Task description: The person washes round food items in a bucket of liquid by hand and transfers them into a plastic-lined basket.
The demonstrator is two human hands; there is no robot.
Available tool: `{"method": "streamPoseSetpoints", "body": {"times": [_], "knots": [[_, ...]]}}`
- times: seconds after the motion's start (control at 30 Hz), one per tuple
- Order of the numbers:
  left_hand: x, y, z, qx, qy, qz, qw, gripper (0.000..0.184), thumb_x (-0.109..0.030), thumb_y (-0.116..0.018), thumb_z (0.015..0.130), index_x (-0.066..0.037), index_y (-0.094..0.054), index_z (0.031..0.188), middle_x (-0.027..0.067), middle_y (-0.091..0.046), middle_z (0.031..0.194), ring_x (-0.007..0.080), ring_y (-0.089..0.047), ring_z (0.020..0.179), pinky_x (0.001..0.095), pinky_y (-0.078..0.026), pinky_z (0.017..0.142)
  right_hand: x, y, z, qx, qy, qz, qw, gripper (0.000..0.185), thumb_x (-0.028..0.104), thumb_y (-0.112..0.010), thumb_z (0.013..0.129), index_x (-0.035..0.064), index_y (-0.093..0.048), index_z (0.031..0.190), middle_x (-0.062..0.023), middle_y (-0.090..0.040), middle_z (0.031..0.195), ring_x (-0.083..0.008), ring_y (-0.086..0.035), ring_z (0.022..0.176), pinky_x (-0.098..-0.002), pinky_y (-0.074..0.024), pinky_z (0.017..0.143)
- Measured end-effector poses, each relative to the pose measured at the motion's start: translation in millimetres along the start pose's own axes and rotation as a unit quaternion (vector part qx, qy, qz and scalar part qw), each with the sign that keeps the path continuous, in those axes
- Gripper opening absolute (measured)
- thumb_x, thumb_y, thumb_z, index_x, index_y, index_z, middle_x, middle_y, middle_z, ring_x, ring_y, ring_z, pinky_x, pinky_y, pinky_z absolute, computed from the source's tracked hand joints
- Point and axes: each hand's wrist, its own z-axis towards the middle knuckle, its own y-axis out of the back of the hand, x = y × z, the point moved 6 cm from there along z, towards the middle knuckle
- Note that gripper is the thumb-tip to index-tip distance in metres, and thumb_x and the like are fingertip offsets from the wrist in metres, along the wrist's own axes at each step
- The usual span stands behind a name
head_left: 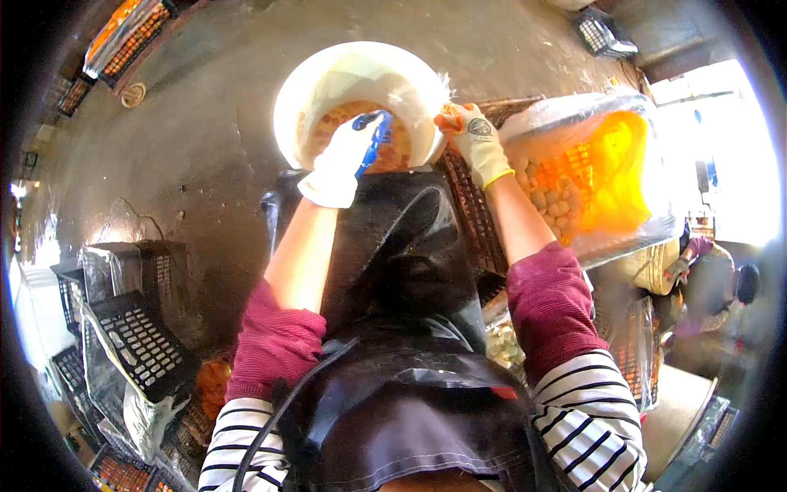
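The left hand (348, 156), in a white glove with blue about the fingers, reaches over the near part of a round white plastic bucket (293, 111), above its orange-brown contents (326, 131). Its fingers are curled; whether they grip anything, I cannot tell. The right hand (471, 139), in a white glove with orange fingertips, is bunched at the bucket's right rim; its grip is unclear too. To its right and nearer lie pale rounded pieces (557, 203) in a plastic-draped crate (631, 102) with a bright yellow-orange lining (619, 172). The right hand is closer to them; the bucket, being round, has no long axis.
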Motion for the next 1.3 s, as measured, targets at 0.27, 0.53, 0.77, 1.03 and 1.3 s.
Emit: {"method": "streamPoseSetpoints", "body": {"times": [0.27,0.53,0.77,1.03,1.3], "knots": [[-10.5,-2.7,-0.5,0.014,-0.144,0.022,0.989,0.050,-0.011,-0.052,0.090,-0.006,-0.036,0.137,0.0058,-0.050,0.126,0.0107,-0.051,0.105,0.0190,-0.045,0.079,102.2,-21.9,-10.3,0.126,-0.070,0.265,0.953,0.030,0.020,-0.057,0.088,0.0067,-0.055,0.115,-0.0057,-0.060,0.103,-0.0115,-0.056,0.090,-0.0252,-0.0462,0.072],[-32.4,6.1,-26.1,-0.012,-0.101,-0.148,0.984,0.037,-0.024,-0.055,0.091,-0.005,-0.052,0.122,0.0042,-0.057,0.109,0.0121,-0.053,0.097,0.0226,-0.045,0.082,111.1,-61.3,21.5,0.063,0.039,0.271,0.960,0.017,0.006,-0.065,0.079,0.0023,-0.061,0.095,-0.0052,-0.065,0.088,-0.0124,-0.060,0.085,-0.0247,-0.0484,0.078],[-38.3,10.8,-28.6,-0.045,-0.095,-0.166,0.980,0.023,-0.014,-0.050,0.090,-0.002,-0.057,0.108,0.0062,-0.062,0.088,0.0148,-0.059,0.075,0.0241,-0.049,0.066,130.3,-50.1,16.6,0.102,0.085,0.136,0.982,0.015,0.012,-0.059,0.085,0.0038,-0.060,0.098,-0.0040,-0.062,0.092,-0.0132,-0.059,0.077,-0.0231,-0.0479,0.074],[-66.3,19.4,-27.2,-0.095,-0.262,0.344,0.897,0.027,-0.019,-0.053,0.088,-0.001,-0.058,0.107,0.0131,-0.062,0.095,0.0192,-0.059,0.087,0.0289,-0.047,0.076,126.3,-64.8,7.1,0.093,-0.074,0.404,0.907,0.014,0.011,-0.051,0.090,0.0087,-0.057,0.102,-0.0039,-0.059,0.099,-0.0134,-0.056,0.087,-0.0235,-0.0479,0.059],[-49.9,21.2,-19.3,-0.056,-0.113,0.075,0.989,0.027,-0.019,-0.052,0.089,-0.001,-0.057,0.109,0.0093,-0.061,0.097,0.0169,-0.057,0.089,0.0266,-0.048,0.073,144.5,-56.5,11.8,0.098,0.052,0.386,0.916,0.014,0.007,-0.053,0.088,0.0059,-0.060,0.100,-0.0045,-0.059,0.103,-0.0139,-0.055,0.094,-0.0248,-0.0455,0.081]]}}
